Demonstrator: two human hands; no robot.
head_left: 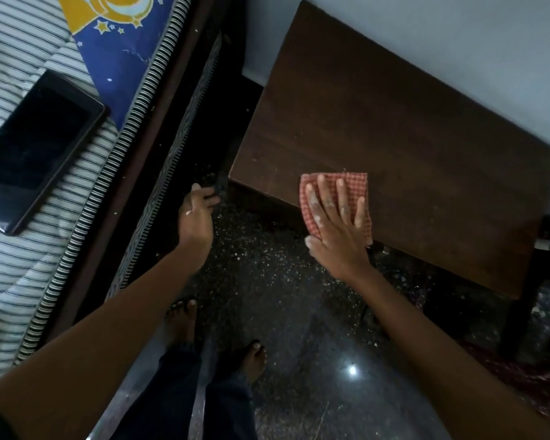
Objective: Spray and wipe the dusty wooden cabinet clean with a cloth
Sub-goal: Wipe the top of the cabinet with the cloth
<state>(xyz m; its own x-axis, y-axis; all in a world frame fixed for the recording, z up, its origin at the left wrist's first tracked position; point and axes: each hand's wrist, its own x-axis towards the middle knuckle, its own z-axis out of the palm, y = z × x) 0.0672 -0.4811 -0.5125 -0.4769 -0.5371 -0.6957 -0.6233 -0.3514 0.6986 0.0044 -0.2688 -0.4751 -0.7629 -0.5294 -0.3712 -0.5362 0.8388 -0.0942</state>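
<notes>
The dark brown wooden cabinet top [394,128] fills the upper right and stands against a pale wall. A folded red checked cloth [356,185] lies flat near its front left edge. My right hand [337,223] presses on the cloth with fingers spread straight; pale dust marks the fingers. My left hand [196,217] hangs in the air over the floor, between the bed and the cabinet's left corner, fingers relaxed and holding nothing. No spray bottle is in view.
A bed with a striped sheet [29,173] and a dark wooden frame [159,173] runs along the left. A black phone [35,147] lies on it beside a blue and yellow cloth [124,42]. Below are a speckled dark floor [267,281] and my bare feet.
</notes>
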